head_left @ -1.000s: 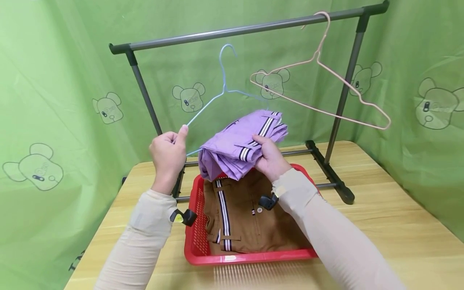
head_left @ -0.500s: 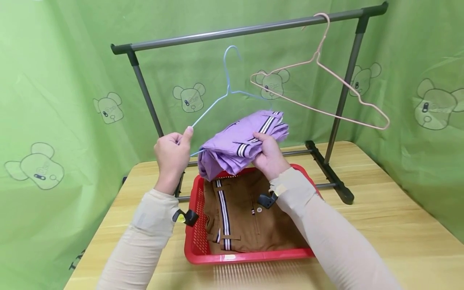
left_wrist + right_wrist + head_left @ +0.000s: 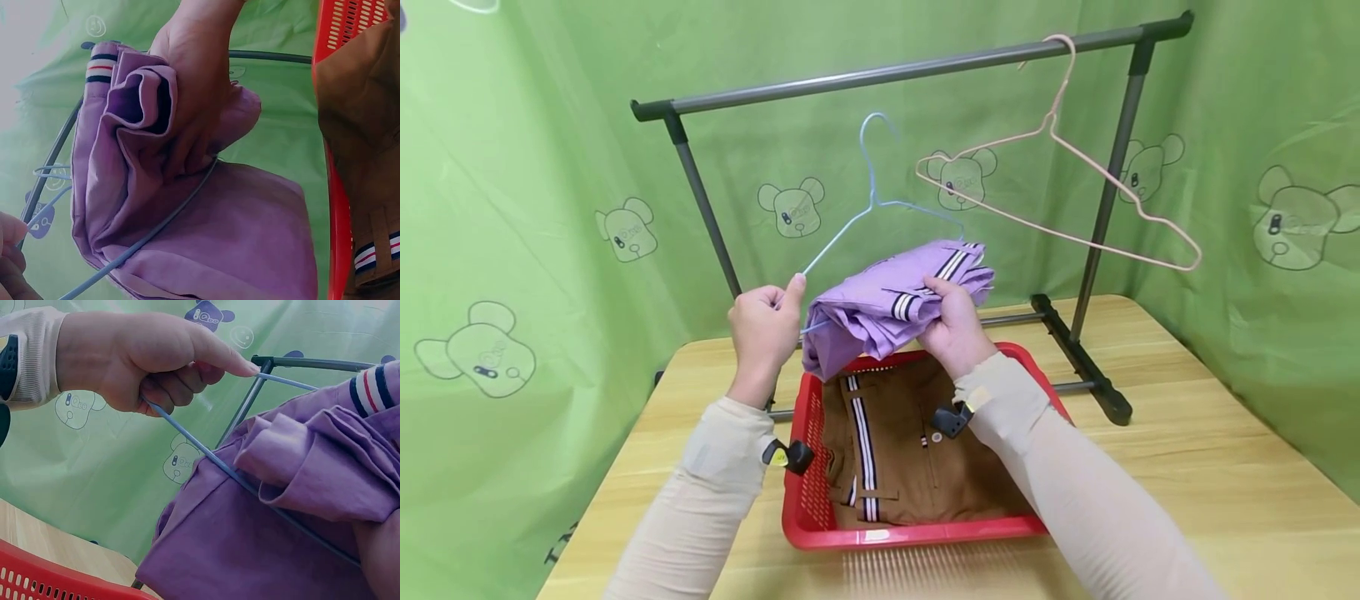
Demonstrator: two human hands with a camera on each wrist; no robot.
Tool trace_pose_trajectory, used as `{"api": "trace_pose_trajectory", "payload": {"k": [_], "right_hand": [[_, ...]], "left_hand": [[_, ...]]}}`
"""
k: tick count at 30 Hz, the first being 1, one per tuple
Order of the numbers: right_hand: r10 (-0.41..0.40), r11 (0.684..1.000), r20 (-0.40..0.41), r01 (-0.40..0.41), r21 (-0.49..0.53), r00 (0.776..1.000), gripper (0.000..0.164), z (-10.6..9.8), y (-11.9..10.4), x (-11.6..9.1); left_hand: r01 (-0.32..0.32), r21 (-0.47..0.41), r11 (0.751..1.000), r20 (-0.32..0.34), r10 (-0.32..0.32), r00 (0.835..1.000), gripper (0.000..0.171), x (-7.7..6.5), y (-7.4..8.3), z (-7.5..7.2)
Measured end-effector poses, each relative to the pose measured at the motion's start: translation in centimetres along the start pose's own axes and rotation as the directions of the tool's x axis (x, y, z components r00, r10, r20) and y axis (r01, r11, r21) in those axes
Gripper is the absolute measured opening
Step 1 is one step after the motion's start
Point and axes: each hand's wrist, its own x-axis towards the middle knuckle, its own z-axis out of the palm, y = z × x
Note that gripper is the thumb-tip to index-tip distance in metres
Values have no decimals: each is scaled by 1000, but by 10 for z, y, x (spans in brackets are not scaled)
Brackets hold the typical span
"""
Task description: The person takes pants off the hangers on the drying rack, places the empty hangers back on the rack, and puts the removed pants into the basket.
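My left hand [image 3: 766, 333] grips the left end of a blue wire hanger [image 3: 842, 235], its hook pointing up. My right hand [image 3: 957, 325] holds a folded bundle of purple pants [image 3: 876, 287] with a striped waistband, thumb on top and the other fingers underneath. In the left wrist view, the hanger's bottom bar [image 3: 159, 226] runs across the lower layer of purple cloth [image 3: 262, 219] to the right hand's fingers. The right wrist view shows the left fist [image 3: 169, 369] around the hanger's corner, with the pants beside it.
Below the hands, a red basket [image 3: 917, 533] holds brown pants [image 3: 902, 450] with a striped waistband. Behind it stands a grey rack [image 3: 850, 81] on the wooden table [image 3: 1195, 433]. A pink hanger [image 3: 1052, 225] hangs at the rack's right. Green curtains [image 3: 520, 208] surround the table.
My left hand has moved right and slightly down with the blue hanger, closer to the purple pants. The bar goes further into the cloth. The right hand keeps its hold, slightly lower.
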Motion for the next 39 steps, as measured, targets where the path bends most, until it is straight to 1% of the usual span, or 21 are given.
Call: {"api": "trace_pose_trajectory", "payload": {"k": [5, 15, 17, 20, 23, 26, 32, 39], "right_hand": [[-10, 1000, 21, 10, -1, 1000, 18, 0, 1, -2], [-37, 999, 68, 36, 16, 997, 22, -4, 0, -2], [-33, 999, 79, 33, 10, 996, 22, -5, 0, -3], [-30, 999, 102, 32, -12, 994, 17, -5, 0, -5], [-22, 1000, 128, 24, -13, 992, 13, -5, 1, -5], [-34, 999, 144, 37, -18, 989, 12, -5, 2, -5], [-57, 997, 146, 63, -34, 988, 14, -4, 2, -6], [-48, 998, 161, 55, -39, 986, 16, -4, -1, -10]], "left_hand": [[3, -9, 1000, -12, -3, 1000, 52, 1, -2, 0], [-21, 21, 1000, 8, 21, 1000, 52, 0, -2, 5], [-25, 28, 999, 6, 25, 1000, 52, 0, -4, 7], [-24, 41, 999, 12, 24, 1000, 52, -1, -7, 9], [-24, 54, 998, 14, 23, 1000, 52, -1, -9, 10], [-21, 64, 998, 10, 21, 1000, 52, -1, -11, 11], [-17, 71, 997, 8, 16, 1000, 52, -1, -12, 13], [-22, 73, 997, 6, 21, 1000, 52, 0, -14, 13]]}}
